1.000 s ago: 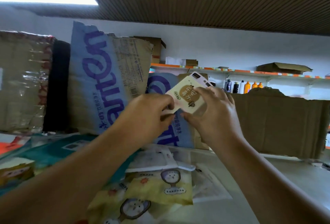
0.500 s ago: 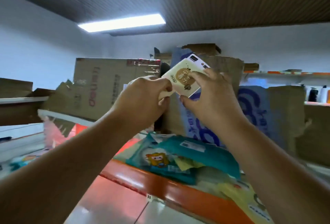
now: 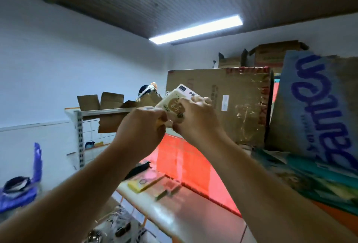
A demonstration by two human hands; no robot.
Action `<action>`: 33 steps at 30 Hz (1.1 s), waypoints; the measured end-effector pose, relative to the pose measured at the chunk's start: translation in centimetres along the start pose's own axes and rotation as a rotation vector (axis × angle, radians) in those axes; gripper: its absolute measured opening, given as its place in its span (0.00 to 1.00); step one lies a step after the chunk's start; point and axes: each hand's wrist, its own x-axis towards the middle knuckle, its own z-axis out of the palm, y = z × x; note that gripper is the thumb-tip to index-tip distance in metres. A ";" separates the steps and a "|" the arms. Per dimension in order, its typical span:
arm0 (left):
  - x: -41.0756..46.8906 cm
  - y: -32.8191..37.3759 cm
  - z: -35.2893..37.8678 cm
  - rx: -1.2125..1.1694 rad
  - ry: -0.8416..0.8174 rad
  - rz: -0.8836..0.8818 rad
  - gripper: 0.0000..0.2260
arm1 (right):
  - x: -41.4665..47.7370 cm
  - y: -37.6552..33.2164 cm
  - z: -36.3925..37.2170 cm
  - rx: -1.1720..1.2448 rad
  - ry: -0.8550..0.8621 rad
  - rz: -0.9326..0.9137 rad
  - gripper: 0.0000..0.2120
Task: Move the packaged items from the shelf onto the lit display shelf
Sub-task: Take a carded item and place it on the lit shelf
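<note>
Both hands hold up one small cream packet (image 3: 175,103) with a brown round label in the middle of the view. My left hand (image 3: 143,126) pinches its lower left corner. My right hand (image 3: 195,118) grips its right side, fingers curled over the top edge. Below the hands lies a glossy shelf (image 3: 195,167) glowing orange-red. At the right edge, teal and yellow packets (image 3: 321,182) lie in a heap on the shelf.
A large brown carton (image 3: 240,99) and a blue-printed cardboard sheet (image 3: 319,107) stand behind the shelf. A yellow flat pack (image 3: 143,182) lies near the shelf's front. At left are a metal rack (image 3: 81,136) with cardboard pieces and a blue bag (image 3: 21,190) low down.
The view has swung left: the packet heap and blue cardboard slid to the right edge, and the orange-red shelf and left rack came into view. Both hands kept hold of the cream packet.
</note>
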 end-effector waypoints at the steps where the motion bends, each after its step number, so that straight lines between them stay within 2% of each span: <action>1: -0.6 -1.3 0.1 0.009 -0.014 -0.018 0.07 | -0.1 -0.7 1.5 0.027 -0.011 0.006 0.26; 4: -2.6 -4.4 1.1 0.008 -0.082 -0.070 0.07 | -0.8 -1.8 6.3 0.093 -0.051 0.010 0.24; 9: -6.7 -8.5 5.5 -0.062 -0.208 -0.142 0.10 | -2.9 -1.1 12.9 0.284 -0.106 -0.033 0.14; 13: -8.7 -11.0 10.4 -0.088 -0.321 -0.194 0.09 | -3.7 0.9 18.4 0.244 -0.298 -0.010 0.17; 17: -9.3 -13.1 15.7 -0.126 -0.388 -0.248 0.08 | -3.7 3.1 22.4 0.234 -0.387 0.019 0.22; 20: -9.0 -14.8 20.0 -0.125 -0.439 -0.251 0.08 | -2.8 5.3 26.0 0.217 -0.438 0.042 0.25; 27: -7.1 -19.8 32.5 -0.158 -0.559 -0.302 0.07 | 0.7 11.6 38.3 0.278 -0.518 0.128 0.20; 33: -7.4 -23.1 40.2 -0.189 -0.663 -0.309 0.06 | 0.5 15.7 46.3 0.271 -0.550 0.173 0.23</action>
